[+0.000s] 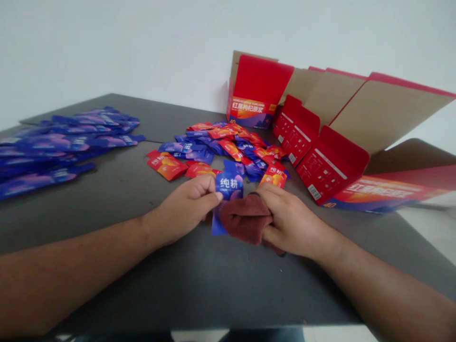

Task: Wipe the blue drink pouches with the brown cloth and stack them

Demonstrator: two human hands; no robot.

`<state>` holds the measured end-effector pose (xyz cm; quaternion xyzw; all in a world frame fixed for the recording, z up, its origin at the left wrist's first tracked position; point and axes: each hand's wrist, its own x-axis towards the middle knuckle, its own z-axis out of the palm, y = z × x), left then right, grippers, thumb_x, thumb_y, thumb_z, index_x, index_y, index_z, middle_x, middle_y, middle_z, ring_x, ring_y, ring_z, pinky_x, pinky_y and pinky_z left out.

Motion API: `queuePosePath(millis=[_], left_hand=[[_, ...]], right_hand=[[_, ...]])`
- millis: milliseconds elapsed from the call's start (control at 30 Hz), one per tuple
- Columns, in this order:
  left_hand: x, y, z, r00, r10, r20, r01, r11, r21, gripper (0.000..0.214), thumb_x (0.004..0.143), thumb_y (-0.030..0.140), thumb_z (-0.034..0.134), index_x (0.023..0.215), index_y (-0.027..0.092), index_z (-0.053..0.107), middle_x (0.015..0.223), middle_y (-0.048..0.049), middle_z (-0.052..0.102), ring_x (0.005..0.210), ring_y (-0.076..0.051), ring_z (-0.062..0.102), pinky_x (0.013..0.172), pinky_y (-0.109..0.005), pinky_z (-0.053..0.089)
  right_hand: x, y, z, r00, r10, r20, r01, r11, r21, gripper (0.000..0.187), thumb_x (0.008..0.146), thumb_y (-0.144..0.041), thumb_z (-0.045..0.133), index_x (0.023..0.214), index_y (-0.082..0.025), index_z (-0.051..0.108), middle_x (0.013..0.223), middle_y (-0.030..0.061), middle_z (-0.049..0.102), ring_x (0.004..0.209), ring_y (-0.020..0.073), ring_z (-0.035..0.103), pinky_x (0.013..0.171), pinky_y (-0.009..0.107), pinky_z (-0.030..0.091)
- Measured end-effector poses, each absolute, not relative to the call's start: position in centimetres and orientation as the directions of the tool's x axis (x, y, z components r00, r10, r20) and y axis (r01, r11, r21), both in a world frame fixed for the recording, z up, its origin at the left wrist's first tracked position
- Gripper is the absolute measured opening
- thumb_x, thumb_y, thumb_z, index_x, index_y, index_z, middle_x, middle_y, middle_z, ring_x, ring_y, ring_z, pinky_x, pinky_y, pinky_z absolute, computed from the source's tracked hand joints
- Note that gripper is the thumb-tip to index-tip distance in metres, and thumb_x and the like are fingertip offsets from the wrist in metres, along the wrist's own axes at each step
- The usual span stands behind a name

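Note:
My left hand (185, 209) pinches a blue foil sachet (228, 186) with white characters, held upright just above the dark table (149, 275). My right hand (290, 223) is closed around a dark red cloth (245, 219) that presses against the lower part of that sachet. Both hands meet near the table's middle. Right behind them lies a loose heap of red and blue sachets (228, 147).
Rows of blue sachets (60, 142) lie spread out at the far left. Open red cardboard boxes stand at the back (254, 92) and lie on their sides at the right (331, 166), with a large flap (388, 118) reaching over the table's right edge.

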<state>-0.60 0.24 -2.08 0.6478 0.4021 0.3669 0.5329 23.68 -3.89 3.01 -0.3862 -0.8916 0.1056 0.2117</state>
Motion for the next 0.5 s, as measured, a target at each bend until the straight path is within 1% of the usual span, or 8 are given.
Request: queuePosePath(millis=[67, 100, 167, 233, 367, 433, 500], left_hand=[[-0.6, 0.2, -1.8, 0.414, 0.909, 0.049, 0.161, -0.126, 0.979, 0.025, 0.095, 0.037, 0.059, 0.079, 0.022, 0.048, 0.067, 0.0037, 0.052, 0.058, -0.012, 0.048, 0.054, -0.026, 0.038], [-0.6, 0.1, -1.6, 0.408, 0.912, 0.048, 0.180, -0.132, 0.975, 0.025, 0.095, 0.037, 0.059, 0.079, 0.021, 0.049, 0.067, 0.0036, 0.052, 0.058, -0.012, 0.047, 0.054, -0.025, 0.038], [-0.5, 0.1, -1.4, 0.397, 0.917, 0.039, 0.219, -0.136, 0.966, 0.024, 0.094, 0.037, 0.061, 0.080, 0.021, 0.050, 0.070, 0.0025, 0.055, 0.061, -0.013, 0.048, 0.055, -0.026, 0.039], [-0.5, 0.1, -1.3, 0.390, 0.920, 0.039, 0.240, -0.142, 0.960, 0.023, 0.094, 0.038, 0.061, 0.082, 0.021, 0.052, 0.072, 0.0015, 0.057, 0.064, -0.014, 0.051, 0.057, -0.027, 0.040], [-0.4, 0.1, -1.2, 0.385, 0.914, 0.130, 0.288, -0.253, 0.924, 0.024, 0.095, 0.036, 0.057, 0.078, 0.021, 0.049, 0.075, 0.0009, 0.057, 0.067, -0.014, 0.051, 0.061, -0.028, 0.041], [-0.4, 0.0, -1.0, 0.392, 0.906, 0.157, 0.337, -0.300, 0.892, 0.024, 0.094, 0.034, 0.057, 0.076, 0.021, 0.048, 0.075, 0.0008, 0.056, 0.069, -0.015, 0.050, 0.063, -0.029, 0.041], [-0.4, -0.1, -0.7, 0.399, 0.904, 0.156, 0.367, -0.313, 0.876, 0.023, 0.093, 0.034, 0.057, 0.077, 0.021, 0.050, 0.075, 0.0009, 0.056, 0.071, -0.015, 0.050, 0.064, -0.029, 0.041]], right_hand=[[23.5, -4.1, 2.8, -0.591, 0.747, 0.304, 0.667, 0.665, -0.336, 0.014, 0.082, -0.012, 0.065, 0.090, -0.020, 0.056, 0.092, 0.0044, 0.061, 0.087, 0.0206, 0.059, 0.074, 0.032, 0.049], [23.3, -4.2, 2.8, -0.612, 0.738, 0.286, 0.663, 0.675, -0.323, 0.012, 0.084, -0.014, 0.065, 0.093, -0.019, 0.059, 0.094, 0.0052, 0.062, 0.089, 0.0213, 0.060, 0.076, 0.033, 0.049], [23.0, -4.7, 2.7, -0.682, 0.693, 0.234, 0.627, 0.718, -0.303, 0.013, 0.091, -0.019, 0.064, 0.104, -0.018, 0.063, 0.100, 0.0063, 0.065, 0.094, 0.0225, 0.061, 0.080, 0.034, 0.050], [22.9, -5.1, 2.6, -0.711, 0.667, 0.224, 0.603, 0.742, -0.293, 0.017, 0.093, -0.022, 0.063, 0.111, -0.019, 0.065, 0.103, 0.0065, 0.065, 0.096, 0.0227, 0.062, 0.081, 0.035, 0.051], [22.8, -5.3, 2.5, -0.600, 0.737, 0.311, 0.680, 0.675, -0.286, 0.018, 0.088, -0.017, 0.066, 0.106, -0.017, 0.064, 0.101, 0.0076, 0.064, 0.093, 0.0225, 0.061, 0.079, 0.034, 0.050], [22.6, -5.3, 2.4, -0.622, 0.723, 0.301, 0.664, 0.691, -0.287, 0.017, 0.090, -0.018, 0.065, 0.107, -0.017, 0.065, 0.102, 0.0077, 0.064, 0.095, 0.0225, 0.061, 0.080, 0.035, 0.051], [22.5, -5.4, 2.3, -0.685, 0.675, 0.274, 0.613, 0.737, -0.285, 0.017, 0.094, -0.021, 0.063, 0.111, -0.018, 0.066, 0.104, 0.0069, 0.065, 0.096, 0.0223, 0.062, 0.082, 0.034, 0.051]])
